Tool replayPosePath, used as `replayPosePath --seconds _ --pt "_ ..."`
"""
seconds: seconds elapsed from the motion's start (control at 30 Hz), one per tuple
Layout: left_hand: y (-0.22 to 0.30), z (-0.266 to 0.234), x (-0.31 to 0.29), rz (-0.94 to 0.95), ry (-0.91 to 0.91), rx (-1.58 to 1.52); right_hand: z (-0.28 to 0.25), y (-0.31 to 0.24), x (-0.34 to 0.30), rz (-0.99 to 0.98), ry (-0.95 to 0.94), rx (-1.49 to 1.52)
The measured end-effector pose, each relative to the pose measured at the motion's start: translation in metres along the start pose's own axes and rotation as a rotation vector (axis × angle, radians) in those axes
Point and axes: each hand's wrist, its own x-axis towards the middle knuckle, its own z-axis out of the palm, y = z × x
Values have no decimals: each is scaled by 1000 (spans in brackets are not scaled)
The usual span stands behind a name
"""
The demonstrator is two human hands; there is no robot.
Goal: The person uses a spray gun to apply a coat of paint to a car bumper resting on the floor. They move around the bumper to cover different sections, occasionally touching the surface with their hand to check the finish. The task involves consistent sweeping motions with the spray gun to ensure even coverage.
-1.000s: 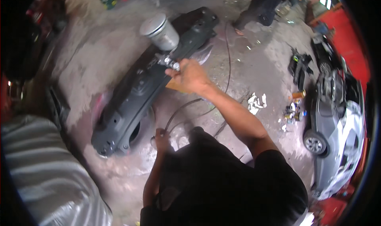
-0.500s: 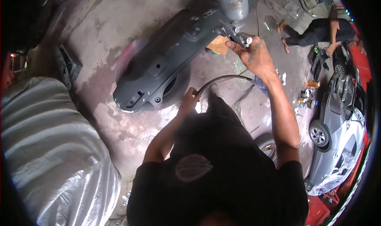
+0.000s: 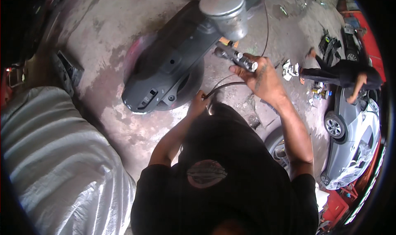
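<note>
The right hand (image 3: 266,80) has its fingers curled closed around the grip of a metal gun (image 3: 237,55), thumb on its left side. Bright, rounded knobs stick out at the rear of the gun, close to the knuckles. Above them sits its cup (image 3: 227,16), a dull silver cylinder narrowing at the base under a smooth, round, faintly domed lid.

The left hand (image 3: 199,105), lower and nearer the body, is closed on a hose (image 3: 229,85), dark, smooth and rubbery, which bows across toward the right hand.

Just beyond both hands lies the bumper (image 3: 169,70), long, matte and dark grey, its near end rounded and pierced by a small round hole and a rectangular slot. The cup overlaps its far part in view; the gap between gun and bumper is hard to judge. A black tyre (image 3: 189,84) shows under the bumper's near end.

Around them spreads the floor (image 3: 107,37), rough, blotchy concrete. At left a silvery cover (image 3: 62,152) falls in soft, ridged folds. To the right lie crumpled white paper (image 3: 290,69) and a wheel (image 3: 275,144) partly hidden by the arm. Farther right, a co-worker (image 3: 346,74) in dark clothes bends beside a glossy grey car (image 3: 350,128) partly draped in clear, wrinkled sheeting.
</note>
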Motion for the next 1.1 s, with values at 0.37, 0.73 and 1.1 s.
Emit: replayPosePath --seconds 0.37,0.73,1.1 --pt "-19 6 -2 -63 5 -1 9 24 -18 142 20 132" --pt "-38 26 -60 -46 74 141 18 9 -91 46 -234 293" --pt "-69 58 -118 163 58 430 71 -21 -157 -144 -539 279"
